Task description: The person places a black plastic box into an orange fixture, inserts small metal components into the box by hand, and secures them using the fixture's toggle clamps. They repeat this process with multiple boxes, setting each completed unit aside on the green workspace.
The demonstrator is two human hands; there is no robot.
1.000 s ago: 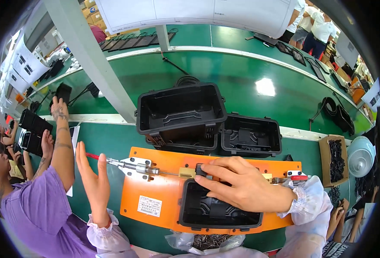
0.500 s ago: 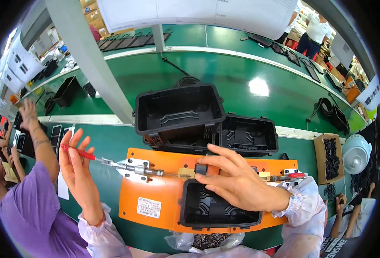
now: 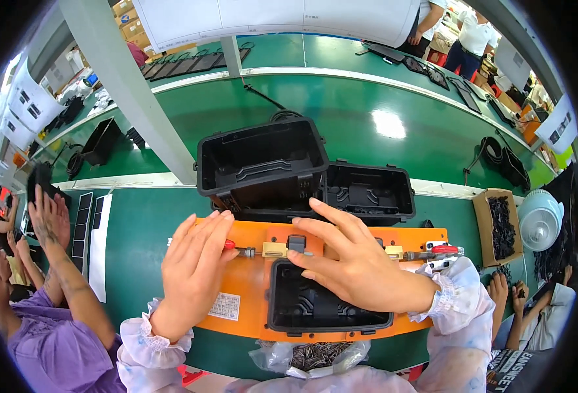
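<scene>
An orange plate fixture point(image 3: 250, 281) lies before me, holding a black plastic box point(image 3: 331, 324) with its open side up. On the fixture's left side, my left hand point(image 3: 194, 268) closes over a toggle clamp handle point(image 3: 229, 244); only its red tip shows at the fingers. The clamp's metal rod point(image 3: 246, 252) points toward a brass block point(image 3: 274, 249). My right hand point(image 3: 367, 272) spreads its fingers above the box, one fingertip against a small black block point(image 3: 296, 243) beside the brass. A second red-handled toggle clamp point(image 3: 443, 249) sits right of that hand.
Behind the fixture are black boxes, one point(image 3: 263, 157) stacked, another point(image 3: 371, 190) beside it. At right stand a carton point(image 3: 492, 229) of black parts and a pale blue fan point(image 3: 541, 219). A bag of metal pins point(image 3: 318, 355) lies at the front. A co-worker point(image 3: 60, 340) sits at left.
My left hand has moved right and down, swinging the red clamp handle over toward the fixture's middle. The right hand stays by the small black block. The view has shifted slightly.
</scene>
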